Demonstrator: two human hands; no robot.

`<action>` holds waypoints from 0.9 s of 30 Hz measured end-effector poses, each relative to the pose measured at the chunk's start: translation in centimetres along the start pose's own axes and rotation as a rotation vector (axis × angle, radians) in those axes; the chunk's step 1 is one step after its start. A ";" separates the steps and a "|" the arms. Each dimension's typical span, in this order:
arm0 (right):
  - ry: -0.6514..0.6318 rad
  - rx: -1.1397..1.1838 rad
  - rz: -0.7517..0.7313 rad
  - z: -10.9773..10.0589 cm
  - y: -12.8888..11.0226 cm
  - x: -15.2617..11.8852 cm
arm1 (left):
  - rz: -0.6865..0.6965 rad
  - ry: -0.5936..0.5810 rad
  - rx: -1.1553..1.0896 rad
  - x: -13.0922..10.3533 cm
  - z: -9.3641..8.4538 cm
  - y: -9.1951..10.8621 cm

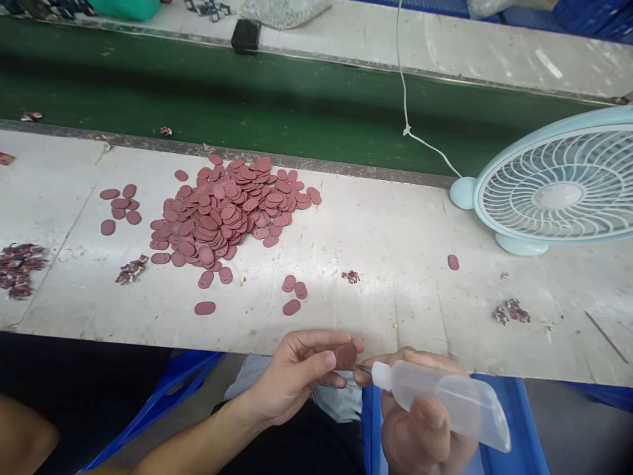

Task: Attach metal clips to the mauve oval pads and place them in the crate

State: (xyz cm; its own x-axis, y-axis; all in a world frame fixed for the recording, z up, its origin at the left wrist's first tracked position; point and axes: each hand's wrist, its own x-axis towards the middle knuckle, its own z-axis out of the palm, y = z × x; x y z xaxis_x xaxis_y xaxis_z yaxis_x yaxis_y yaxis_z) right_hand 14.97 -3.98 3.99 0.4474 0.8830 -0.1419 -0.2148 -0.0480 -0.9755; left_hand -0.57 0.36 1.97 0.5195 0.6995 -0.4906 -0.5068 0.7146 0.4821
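Note:
Near the front edge of the table, my left hand (291, 376) pinches one reddish-brown oval piece (346, 355) between thumb and fingers. My right hand (420, 422) is wrapped round a translucent squeeze bottle (445, 399) with a white cap, tilted on its side. A thin dark nozzle (363, 368) runs from the cap to the lower edge of the oval piece; whether it touches I cannot tell. Beyond my left hand lie a few loose oval pieces (291, 307), and a large heap of the same pieces (222, 211) covers the middle of the table.
A pale blue fan (558, 194) stands at the right, its white cord (405, 99) running up across the green belt (297, 105). Small reddish-brown scraps (22, 267) lie at the left. A thin stick (606, 336) is at the right. Another person's arm (24, 435) shows lower left.

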 end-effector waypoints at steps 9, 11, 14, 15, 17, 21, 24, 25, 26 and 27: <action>0.054 -0.123 -0.134 1.5 -1.2 0.1 | -0.010 0.023 -0.014 0.1 0.1 -0.1; 0.014 -0.182 -0.145 1.0 -0.9 -0.1 | -0.009 0.026 -0.009 0.2 0.1 -0.1; 0.009 -0.227 -0.186 0.9 -0.8 -0.1 | -0.012 0.030 -0.009 0.1 0.1 -0.1; 0.018 -0.199 -0.178 0.9 -0.9 -0.1 | -0.012 0.032 -0.014 0.1 0.1 -0.1; 0.024 -0.053 -0.098 0.8 -1.2 0.4 | -0.003 0.023 -0.024 0.1 0.0 -0.1; -0.054 0.533 0.263 -1.1 -1.0 3.3 | 0.025 -0.015 -0.031 0.2 -0.3 0.0; -0.111 1.129 0.531 -4.0 1.2 7.1 | 0.034 0.004 -0.034 0.2 -0.5 0.2; -0.173 1.302 0.595 -5.0 2.3 8.5 | 0.035 0.017 -0.038 0.2 -0.6 0.3; -0.258 1.415 0.646 -5.9 3.3 9.8 | 0.037 0.031 -0.041 0.2 -0.7 0.4; -0.316 1.462 0.664 -6.7 4.1 10.9 | 0.038 0.042 -0.043 0.1 -0.8 0.5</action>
State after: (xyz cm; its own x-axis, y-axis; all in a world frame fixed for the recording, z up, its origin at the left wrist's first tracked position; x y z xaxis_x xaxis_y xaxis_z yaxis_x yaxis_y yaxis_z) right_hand 24.77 2.36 -2.69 -0.1987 0.9528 -0.2295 -0.9593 -0.1411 0.2445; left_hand -1.35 0.82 1.58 0.4702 0.7252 -0.5030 -0.5552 0.6861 0.4701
